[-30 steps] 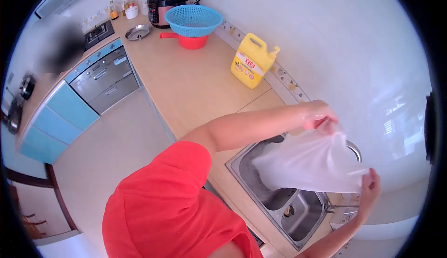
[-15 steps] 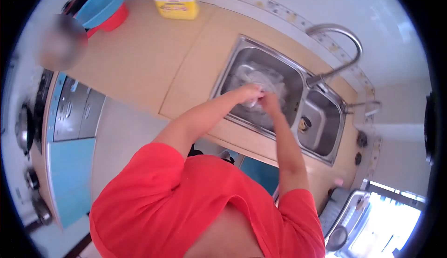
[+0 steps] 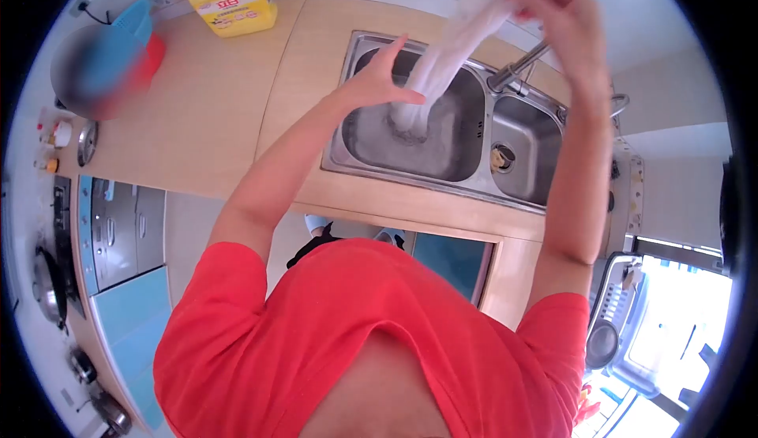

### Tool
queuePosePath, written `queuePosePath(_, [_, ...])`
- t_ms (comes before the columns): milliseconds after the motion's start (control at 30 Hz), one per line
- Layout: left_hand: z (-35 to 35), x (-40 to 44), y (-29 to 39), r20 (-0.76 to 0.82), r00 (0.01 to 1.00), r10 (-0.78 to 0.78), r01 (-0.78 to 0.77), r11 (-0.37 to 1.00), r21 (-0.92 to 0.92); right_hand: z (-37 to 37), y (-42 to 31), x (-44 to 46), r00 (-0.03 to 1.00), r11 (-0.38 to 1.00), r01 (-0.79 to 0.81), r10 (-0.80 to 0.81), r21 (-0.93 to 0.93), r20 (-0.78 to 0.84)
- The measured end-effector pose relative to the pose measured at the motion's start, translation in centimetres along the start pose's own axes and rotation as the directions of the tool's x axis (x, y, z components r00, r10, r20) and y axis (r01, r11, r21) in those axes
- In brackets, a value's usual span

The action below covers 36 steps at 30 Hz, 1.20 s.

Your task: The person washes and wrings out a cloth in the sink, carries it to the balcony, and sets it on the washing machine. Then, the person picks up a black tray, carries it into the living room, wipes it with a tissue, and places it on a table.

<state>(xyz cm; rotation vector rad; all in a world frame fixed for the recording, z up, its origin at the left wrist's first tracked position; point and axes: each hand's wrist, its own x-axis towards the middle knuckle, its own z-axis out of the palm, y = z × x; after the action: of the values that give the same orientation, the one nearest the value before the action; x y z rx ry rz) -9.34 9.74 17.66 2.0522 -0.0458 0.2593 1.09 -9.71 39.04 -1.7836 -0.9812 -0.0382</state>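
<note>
A white wet cloth hangs in a twisted length from my right hand, which is raised above the faucet with its fingers closed on the upper end. The lower end of the cloth dips into cloudy water in the large left basin. Over that basin's back left part is my left hand, thumb and fingers spread, beside the cloth and not closed on it. The faucet stands partly hidden behind the raised cloth and arm.
Right of the large basin, a smaller basin has something yellowish at its drain. A yellow jug stands at the back left. Farther left are a blurred blue basket, a red basin and a metal lid.
From being together low in the large basin, my hands have separated. My right hand has lifted the cloth up and right; my left hand has opened and moved left. The view has shifted.
</note>
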Motion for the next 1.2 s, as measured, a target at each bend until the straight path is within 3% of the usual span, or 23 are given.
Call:
queuePosePath(33, [1.0, 0.7, 0.4, -0.005, 0.998, 0.063, -0.063, 0.996, 0.057, -1.1, -2.2, 0.7, 0.993, 0.997, 0.036, -0.044, -0.073, -0.11])
queuePosePath(67, [2.1, 1.8, 0.6, -0.025, 0.995, 0.095, -0.095, 0.995, -0.026, -1.8, -4.6, 0.9, 0.973, 0.987, 0.063, -0.094, -0.15, -0.213])
queuePosePath(100, [3.3, 3.2, 0.7, -0.048, 0.991, 0.122, -0.127, 0.986, -0.109, -1.5, -7.1, 0.7, 0.936, 0.963, 0.195, -0.239, -0.184, -0.259])
queuePosePath(167, [5.0, 3.7, 2.9, -0.209, 0.977, 0.049, -0.093, 0.974, -0.205, -2.0, -10.5, -0.5, 0.904, 0.928, 0.362, -0.372, -0.089, -0.209])
queuePosePath(200, [5.1, 4.2, 3.9, -0.181, 0.983, -0.006, -0.051, 0.95, -0.309, -2.7, -11.6, -1.1, 0.919, 0.922, 0.384, -0.376, 0.05, -0.121])
queuePosePath(267, [5.3, 5.0, 4.9, -0.108, 0.988, -0.109, 0.04, 0.863, -0.503, -3.9, -10.4, -0.9, 0.936, 0.944, 0.322, -0.305, 0.078, -0.175])
queuePosePath(333, [5.4, 5.0, 3.3, 0.072, 0.97, -0.233, 0.238, 0.836, -0.495, -5.8, -4.9, -0.2, 0.871, 0.985, 0.132, -0.167, -0.109, -0.463])
queuePosePath(367, [5.4, 4.9, 2.1, 0.16, 0.943, -0.293, 0.334, 0.814, -0.476, -6.3, -2.2, -0.8, 0.91, 0.998, 0.068, -0.067, -0.01, -0.409])
queuePosePath(433, [5.9, 4.3, -1.1, 0.227, 0.854, -0.468, 0.519, 0.793, -0.319, -4.0, 1.6, -3.8, 0.935, 0.991, -0.124, 0.098, -0.057, -0.34])
queuePosePath(500, [7.6, 3.1, -6.2, 0.176, 0.882, -0.437, 0.471, 0.815, -0.338, -1.7, 6.2, -6.1, 0.917, 0.958, -0.286, 0.282, 0.029, -0.282])
queuePosePath(533, [8.6, 2.7, -9.6, 0.237, 0.862, -0.448, 0.506, 0.788, -0.351, -0.4, 9.5, -7.2, 0.92, 0.955, -0.295, 0.273, -0.04, -0.281])
queuePosePath(567, [9.4, 2.6, -13.1, 0.297, 0.839, -0.456, 0.541, 0.759, -0.363, 1.1, 11.9, -8.4, 0.877, 0.909, -0.416, 0.406, 0.017, -0.259])
queuePosePath(633, [9.6, 2.5, -16.3, 0.326, 0.809, -0.489, 0.585, 0.729, -0.355, 3.6, 19.2, -10.9, 0.87, 0.893, -0.446, 0.42, -0.052, -0.26])
queuePosePath(700, [9.4, 2.5, -18.1, 0.27, 0.798, -0.538, 0.602, 0.732, -0.319, 6.1, 22.8, -13.0, 0.725, 0.751, -0.638, 0.661, 0.17, -0.196])
queuePosePath(800, [9.8, 3.0, -20.1, 0.182, 0.777, -0.603, 0.63, 0.743, -0.226, 9.5, 28.8, -16.9, 0.529, 0.515, -0.757, 0.844, 0.403, -0.085])
queuePosePath(867, [11.5, 2.1, -21.5, -0.129, 0.764, -0.632, 0.645, 0.753, 0.133, 10.9, 29.0, -18.4, 0.446, 0.425, -0.81, 0.894, 0.404, -0.047])
queuePosePath(900, [12.3, 1.5, -22.0, -0.278, 0.759, -0.588, 0.65, 0.695, 0.306, 11.3, 29.5, -19.0, 0.37, 0.315, -0.838, 0.928, 0.445, 0.04])
queuePosePath(1000, [13.5, 0.6, -22.1, -0.079, 0.591, -0.803, 0.775, 0.538, 0.332, 12.2, 31.6, -20.7, 0.27, 0.156, -0.831, 0.952, 0.533, 0.143])
queuePosePath(1100, [14.2, 1.1, -23.1, -0.128, 0.58, -0.804, 0.768, 0.488, 0.414, 12.5, 31.5, -22.0, 0.172, -0.004, -0.735, 0.966, 0.678, 0.192])
queuePosePath(1200, [14.2, 2.5, -25.4, -0.247, 0.698, -0.672, 0.67, 0.735, -0.106, 13.4, 30.6, -22.6, 0.057, -0.171, -0.614, 0.964, 0.771, 0.259])
